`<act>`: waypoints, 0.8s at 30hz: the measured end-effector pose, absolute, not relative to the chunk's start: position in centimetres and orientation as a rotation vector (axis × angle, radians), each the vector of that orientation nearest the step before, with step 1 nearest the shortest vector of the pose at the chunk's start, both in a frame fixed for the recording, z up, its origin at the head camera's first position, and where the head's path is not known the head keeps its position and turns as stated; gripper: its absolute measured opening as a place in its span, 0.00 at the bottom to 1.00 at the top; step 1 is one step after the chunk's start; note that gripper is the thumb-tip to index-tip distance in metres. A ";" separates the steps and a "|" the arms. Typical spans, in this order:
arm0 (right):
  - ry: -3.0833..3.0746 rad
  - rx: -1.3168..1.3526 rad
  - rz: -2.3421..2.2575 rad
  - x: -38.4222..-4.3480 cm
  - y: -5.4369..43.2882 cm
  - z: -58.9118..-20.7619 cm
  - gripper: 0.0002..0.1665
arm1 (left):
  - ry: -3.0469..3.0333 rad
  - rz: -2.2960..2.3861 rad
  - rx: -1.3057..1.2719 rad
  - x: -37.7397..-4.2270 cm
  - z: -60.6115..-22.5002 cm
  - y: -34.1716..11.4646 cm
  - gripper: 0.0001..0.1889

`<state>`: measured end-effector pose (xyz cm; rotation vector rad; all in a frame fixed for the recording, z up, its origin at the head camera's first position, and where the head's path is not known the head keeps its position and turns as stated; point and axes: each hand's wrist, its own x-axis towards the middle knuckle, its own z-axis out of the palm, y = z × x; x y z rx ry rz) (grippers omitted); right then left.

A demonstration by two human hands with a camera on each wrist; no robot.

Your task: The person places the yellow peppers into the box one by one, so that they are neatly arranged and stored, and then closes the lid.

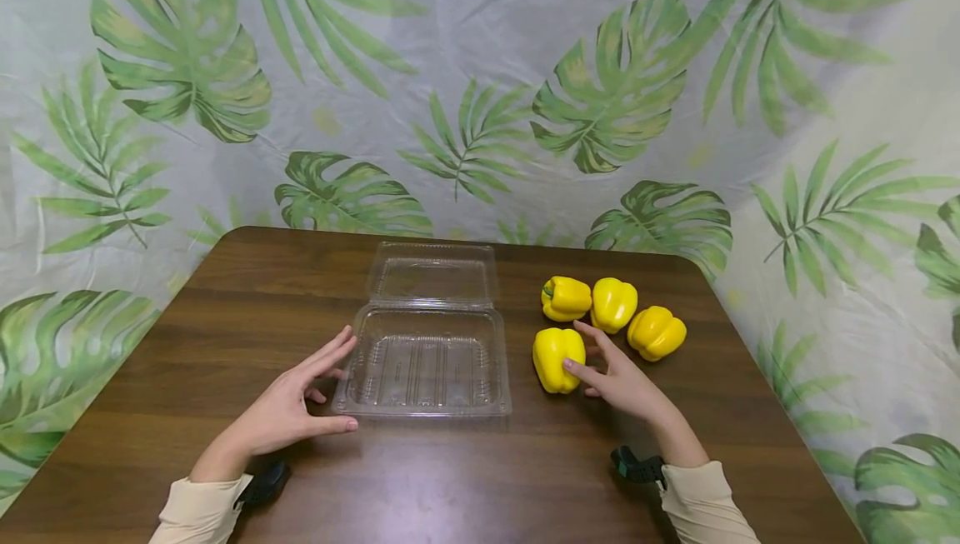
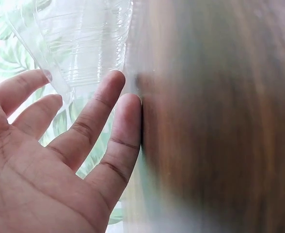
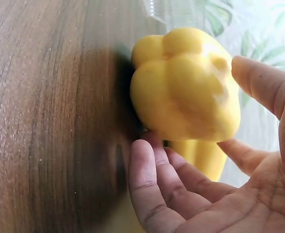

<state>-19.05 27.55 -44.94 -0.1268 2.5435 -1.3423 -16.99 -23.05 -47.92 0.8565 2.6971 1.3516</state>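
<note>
A clear plastic clamshell container [image 1: 420, 406] lies with its lid [image 1: 433, 279] folded back on the table. My left hand [image 1: 296, 394] is at its left side, fingers spread and fingertips right by the rim; the left wrist view shows the palm with nothing in it. On the right, my right hand [image 1: 618, 377] is around the near side of a yellow bell pepper [image 1: 553, 361]. In the right wrist view the thumb tip is at the edge of that pepper [image 3: 181, 92], and the other fingers spread loosely beside and below it.
Three more yellow bell peppers lie behind the right hand: one on its side [image 1: 567, 299], one beside it [image 1: 615, 304] and one farther right [image 1: 657, 333]. The brown wooden table [image 1: 450, 486] ends at a leaf-patterned cloth [image 1: 465, 111].
</note>
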 end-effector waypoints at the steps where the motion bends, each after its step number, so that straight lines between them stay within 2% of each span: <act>1: 2.542 -0.126 -1.340 -19.1 27.6 -45.0 0.50 | 2.698 1.353 0.855 -17.0 -47.9 -23.1 0.55; 24: 2.542 -0.132 -1.334 -19.7 27.8 -45.7 0.45 | 2.711 1.367 0.850 -17.1 -48.3 -23.0 0.49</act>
